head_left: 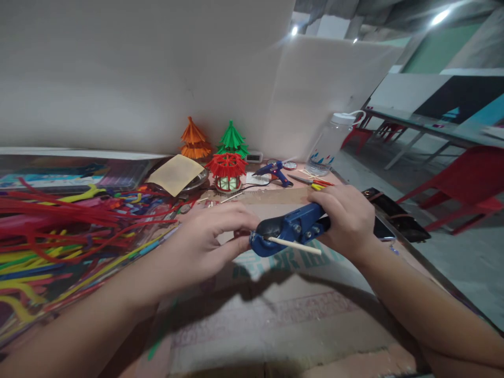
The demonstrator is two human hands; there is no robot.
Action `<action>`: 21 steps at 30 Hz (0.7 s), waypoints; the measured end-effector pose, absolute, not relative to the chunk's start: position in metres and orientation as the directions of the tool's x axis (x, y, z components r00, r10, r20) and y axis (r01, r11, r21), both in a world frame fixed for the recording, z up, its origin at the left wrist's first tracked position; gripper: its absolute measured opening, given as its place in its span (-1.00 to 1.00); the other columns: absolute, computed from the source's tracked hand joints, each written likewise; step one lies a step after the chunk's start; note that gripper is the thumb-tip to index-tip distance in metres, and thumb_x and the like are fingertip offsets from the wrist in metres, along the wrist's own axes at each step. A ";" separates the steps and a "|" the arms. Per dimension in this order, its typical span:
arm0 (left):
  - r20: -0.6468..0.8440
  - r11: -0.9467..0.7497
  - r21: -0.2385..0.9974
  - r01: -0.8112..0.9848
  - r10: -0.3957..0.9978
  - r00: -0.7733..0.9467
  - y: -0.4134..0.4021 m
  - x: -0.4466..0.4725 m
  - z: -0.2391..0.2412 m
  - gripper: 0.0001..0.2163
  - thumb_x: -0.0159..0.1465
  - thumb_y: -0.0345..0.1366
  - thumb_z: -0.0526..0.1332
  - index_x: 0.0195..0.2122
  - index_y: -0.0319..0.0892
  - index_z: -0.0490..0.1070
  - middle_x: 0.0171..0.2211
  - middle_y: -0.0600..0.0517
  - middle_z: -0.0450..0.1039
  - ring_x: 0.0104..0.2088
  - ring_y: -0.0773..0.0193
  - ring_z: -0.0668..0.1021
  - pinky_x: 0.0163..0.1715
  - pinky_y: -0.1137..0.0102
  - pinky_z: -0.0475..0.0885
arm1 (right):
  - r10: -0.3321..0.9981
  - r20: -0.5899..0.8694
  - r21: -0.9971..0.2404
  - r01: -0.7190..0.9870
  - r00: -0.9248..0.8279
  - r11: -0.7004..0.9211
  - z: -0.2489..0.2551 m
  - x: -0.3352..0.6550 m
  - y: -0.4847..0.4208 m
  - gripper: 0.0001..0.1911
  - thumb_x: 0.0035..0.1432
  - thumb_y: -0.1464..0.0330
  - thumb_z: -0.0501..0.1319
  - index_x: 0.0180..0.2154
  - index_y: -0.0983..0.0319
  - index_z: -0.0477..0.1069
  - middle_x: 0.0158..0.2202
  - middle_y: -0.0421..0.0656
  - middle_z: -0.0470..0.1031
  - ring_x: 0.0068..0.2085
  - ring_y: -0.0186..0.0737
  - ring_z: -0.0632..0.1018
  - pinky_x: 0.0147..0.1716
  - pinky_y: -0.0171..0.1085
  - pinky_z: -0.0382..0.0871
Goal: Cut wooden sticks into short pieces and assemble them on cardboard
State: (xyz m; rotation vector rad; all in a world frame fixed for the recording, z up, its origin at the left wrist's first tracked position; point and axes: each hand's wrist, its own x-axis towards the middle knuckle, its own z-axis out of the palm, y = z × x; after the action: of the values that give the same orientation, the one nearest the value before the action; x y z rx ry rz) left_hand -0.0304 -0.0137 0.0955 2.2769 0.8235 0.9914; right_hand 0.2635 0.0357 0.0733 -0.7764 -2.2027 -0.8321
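My right hand (348, 218) is wrapped round the handles of a pair of blue pipe-cutter shears (301, 218) with a dark blade. A thin pale wooden stick (297, 245) passes through the jaws, its near end sticking out toward the lower right. At the jaw end, my left hand (220, 236) is closed with thumb and forefinger pinched together. The stick's far part is hidden behind the shears and fingers, so I see little of what the pinch holds. Both hands are above a printed cardboard sheet (244, 325).
Colourful pipe cleaners (71, 210) lie heaped at left. Behind stand a red-roofed miniature pavilion (227, 173), an orange tiered roof (192, 139) and a green one (231, 139). A blue glue gun (273, 170), pliers (317, 184) and a water bottle (326, 147) are farther right.
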 end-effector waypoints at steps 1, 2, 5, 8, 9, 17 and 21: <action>0.466 -0.684 0.657 0.315 0.698 0.544 -0.014 -0.030 0.095 -0.85 0.38 -0.31 0.20 -0.22 -0.09 0.60 -0.28 0.00 0.62 -0.25 0.21 0.61 -0.17 0.40 0.48 | 0.283 0.736 0.344 0.700 -0.615 0.626 0.074 0.263 0.035 -0.76 0.21 0.32 0.21 -0.06 0.13 0.32 -0.23 -0.06 0.54 -0.22 -0.01 0.54 -0.25 -0.11 0.32; 0.470 -0.687 0.656 0.313 0.697 0.542 -0.014 -0.030 0.095 -0.85 0.38 -0.32 0.21 -0.24 -0.08 0.60 -0.31 0.01 0.62 -0.29 0.23 0.61 -0.21 0.42 0.48 | 0.273 0.737 0.349 0.695 -0.618 0.629 0.074 0.263 0.035 -0.76 0.21 0.33 0.21 -0.06 0.14 0.32 -0.24 -0.06 0.54 -0.22 -0.01 0.53 -0.25 -0.10 0.32; 0.477 -0.694 0.656 0.297 0.686 0.549 -0.014 -0.030 0.095 -0.82 0.38 -0.36 0.20 -0.29 -0.08 0.61 -0.36 0.03 0.62 -0.34 0.26 0.61 -0.27 0.45 0.47 | 0.245 0.745 0.368 0.688 -0.621 0.626 0.075 0.262 0.034 -0.76 0.21 0.34 0.21 -0.07 0.16 0.33 -0.26 -0.05 0.52 -0.23 -0.01 0.51 -0.26 -0.09 0.31; 0.471 -0.694 0.672 0.260 0.671 0.572 -0.012 -0.030 0.095 -0.79 0.37 -0.39 0.19 -0.28 -0.07 0.63 -0.34 0.02 0.64 -0.32 0.24 0.63 -0.27 0.44 0.48 | 0.230 0.759 0.375 0.699 -0.608 0.609 0.074 0.261 0.035 -0.78 0.21 0.37 0.22 -0.08 0.14 0.35 -0.27 -0.08 0.50 -0.24 -0.03 0.50 -0.24 -0.08 0.30; 0.469 -0.691 0.679 0.248 0.668 0.578 -0.012 -0.030 0.096 -0.79 0.37 -0.39 0.19 -0.28 -0.06 0.63 -0.34 0.01 0.64 -0.32 0.24 0.63 -0.27 0.44 0.49 | 0.226 0.763 0.378 0.702 -0.605 0.604 0.074 0.262 0.035 -0.78 0.22 0.38 0.22 -0.07 0.13 0.35 -0.27 -0.09 0.51 -0.23 -0.04 0.49 -0.22 -0.08 0.30; 0.469 -0.693 0.687 0.221 0.654 0.594 -0.010 -0.027 0.096 -0.78 0.35 -0.42 0.20 -0.30 -0.05 0.64 -0.33 0.01 0.65 -0.33 0.25 0.64 -0.23 0.43 0.52 | 0.222 0.783 0.392 0.738 -0.581 0.549 0.075 0.263 0.034 -0.77 0.26 0.37 0.22 -0.05 0.05 0.33 -0.26 -0.13 0.52 -0.24 -0.06 0.50 -0.19 -0.08 0.33; 0.495 -0.729 0.652 0.206 0.615 0.613 -0.010 -0.029 0.095 -0.76 0.35 -0.50 0.19 -0.27 -0.07 0.63 -0.31 0.04 0.65 -0.30 0.31 0.65 -0.21 0.50 0.49 | 0.172 0.793 0.424 0.731 -0.585 0.535 0.076 0.262 0.034 -0.77 0.26 0.27 0.29 -0.07 0.05 0.34 -0.29 -0.14 0.51 -0.26 -0.08 0.50 -0.23 -0.10 0.34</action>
State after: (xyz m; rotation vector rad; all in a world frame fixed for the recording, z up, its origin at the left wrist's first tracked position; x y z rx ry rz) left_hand -0.0285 -0.0104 0.0952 2.2915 0.6451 0.9878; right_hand 0.2622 0.0335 0.0759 -0.7279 -2.0643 -1.0089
